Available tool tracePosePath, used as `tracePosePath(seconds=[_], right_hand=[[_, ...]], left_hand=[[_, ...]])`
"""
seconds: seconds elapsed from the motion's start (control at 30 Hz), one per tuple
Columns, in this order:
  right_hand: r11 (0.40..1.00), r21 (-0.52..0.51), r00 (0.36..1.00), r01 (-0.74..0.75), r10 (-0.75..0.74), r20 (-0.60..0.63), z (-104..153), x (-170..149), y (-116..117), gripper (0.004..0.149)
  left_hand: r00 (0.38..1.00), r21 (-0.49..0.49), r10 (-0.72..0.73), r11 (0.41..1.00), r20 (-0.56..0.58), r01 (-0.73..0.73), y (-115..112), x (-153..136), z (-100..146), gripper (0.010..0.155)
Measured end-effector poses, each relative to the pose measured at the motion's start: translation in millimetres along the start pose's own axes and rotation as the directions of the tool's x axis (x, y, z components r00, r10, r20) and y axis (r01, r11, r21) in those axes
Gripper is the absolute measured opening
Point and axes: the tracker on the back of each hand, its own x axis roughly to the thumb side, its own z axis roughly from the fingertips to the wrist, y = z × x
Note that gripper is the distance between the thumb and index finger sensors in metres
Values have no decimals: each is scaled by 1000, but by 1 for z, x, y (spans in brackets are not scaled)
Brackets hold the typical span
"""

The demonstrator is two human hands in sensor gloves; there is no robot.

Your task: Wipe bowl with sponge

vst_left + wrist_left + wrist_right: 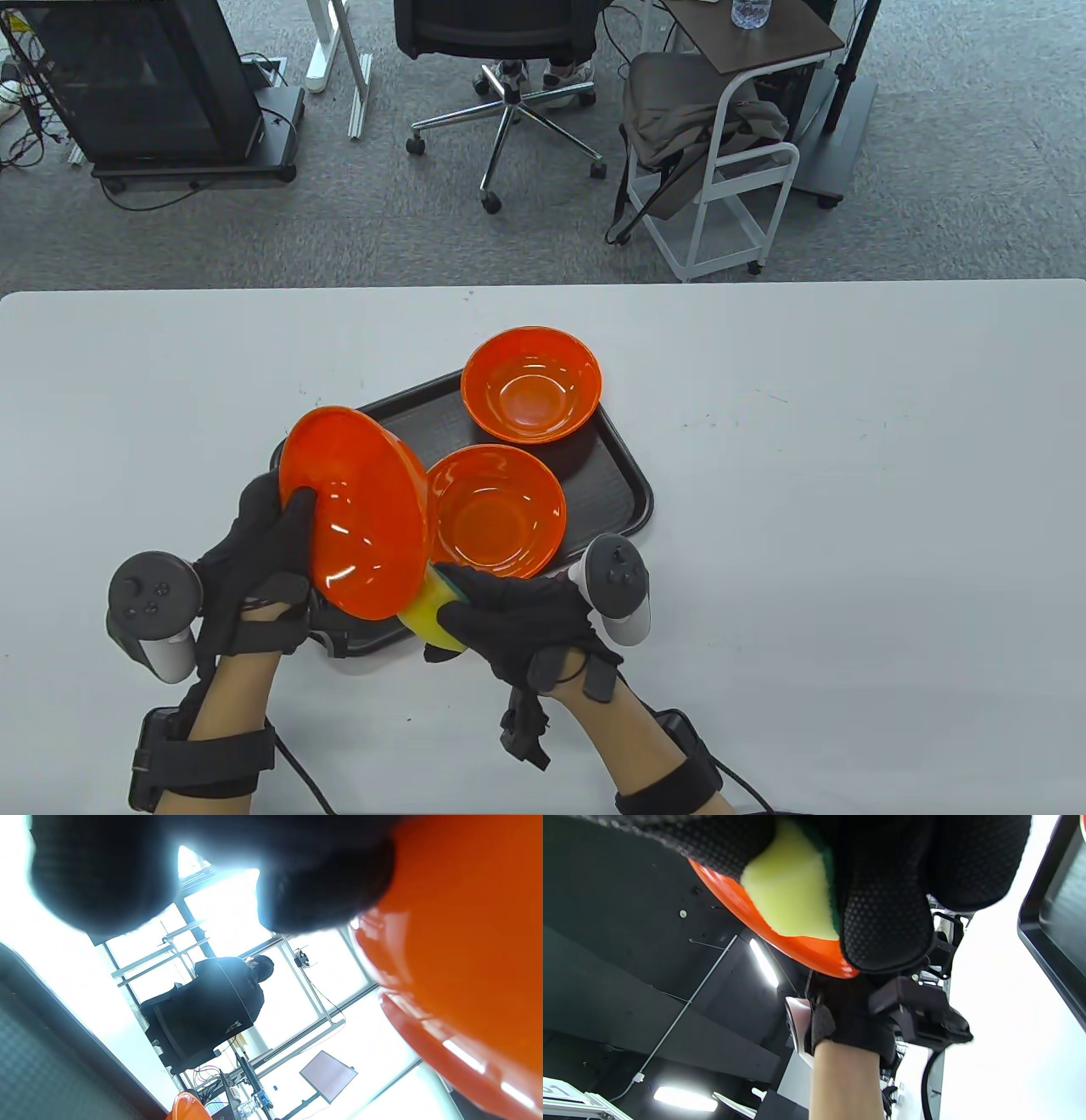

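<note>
Above the tray (632, 484), our left hand (254, 552) grips a tilted orange bowl (356, 509), right hand (517, 620) pinching the yellow-green sponge (428, 611), pressed on the rim only in our right wrist view.

Left hand (259, 552) raised at lower left, thumb hooked over the rim of the tilted bowl (356, 509), fingers (322, 878) curled behind its underside. Right hand (517, 620) beside it, palm down, fingers (886, 921) wrapped around the sponge (431, 613), pressing it against the bowl's lower edge. Both forearms bare, strapped at the wrists.
</note>
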Motion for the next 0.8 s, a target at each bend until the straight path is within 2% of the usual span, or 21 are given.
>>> tracePosePath(seconds=[0.27, 0.43, 0.57, 0.73, 0.8], right_hand=[[989, -132, 993, -68, 80, 88, 5, 12, -18, 52], [965, -228, 979, -128, 160, 127, 11, 18, -28, 50], [948, -254, 965, -192, 229, 127, 12, 19, -30, 49], [950, -256, 967, -182, 220, 128, 13, 20, -31, 48], [949, -259, 968, -178, 216, 127, 13, 20, -31, 48]], left_hand=[[998, -36, -52, 998, -32, 51, 0, -3, -1, 55], [996, -117, -83, 990, -19, 80, -6, -1, -1, 55], [997, -172, -78, 982, 1, 77, -12, -1, -1, 55], [996, -271, -65, 959, 62, 80, -21, 4, -1, 55], [995, -281, -60, 956, 84, 82, -24, 6, 0, 55]])
